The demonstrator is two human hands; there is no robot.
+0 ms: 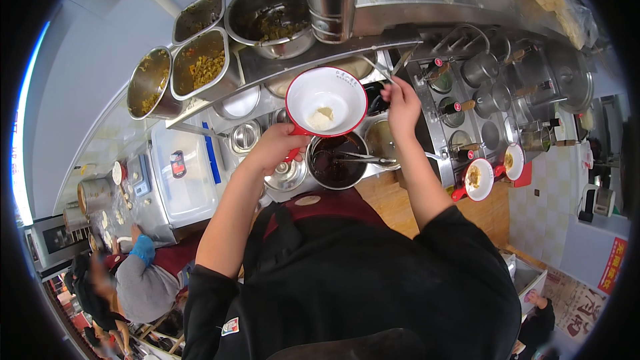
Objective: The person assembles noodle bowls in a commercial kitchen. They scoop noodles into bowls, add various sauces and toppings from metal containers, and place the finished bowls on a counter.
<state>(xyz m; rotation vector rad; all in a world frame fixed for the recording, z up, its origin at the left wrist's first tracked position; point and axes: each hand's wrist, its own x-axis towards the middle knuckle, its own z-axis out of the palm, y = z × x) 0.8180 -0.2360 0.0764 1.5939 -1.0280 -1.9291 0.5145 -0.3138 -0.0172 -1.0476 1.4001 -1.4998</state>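
My left hand (280,147) grips the red handle of a white bowl (311,89) with a red rim. Pale powder (321,119), with a tan patch, lies at the bottom of this bowl. To its right, my right hand (404,107) pinches the handle of a thin metal spoon (378,69), which reaches up and left beyond the bowl's rim; its far end is hard to make out. Below the bowl, a steel pot holds dark brown sauce (332,172), and metal utensil handles (357,158) lie across it. A second pot with brownish liquid (382,140) stands beside it.
Steel pans of chopped food (202,67) and a large steel basin (270,47) stand on the upper shelf. Rightward is a cooker with strainer baskets (452,105), plus two handled bowls (479,180) (513,162) of food. At left, a co-worker (147,280) handles dough near a plastic bin (185,180).
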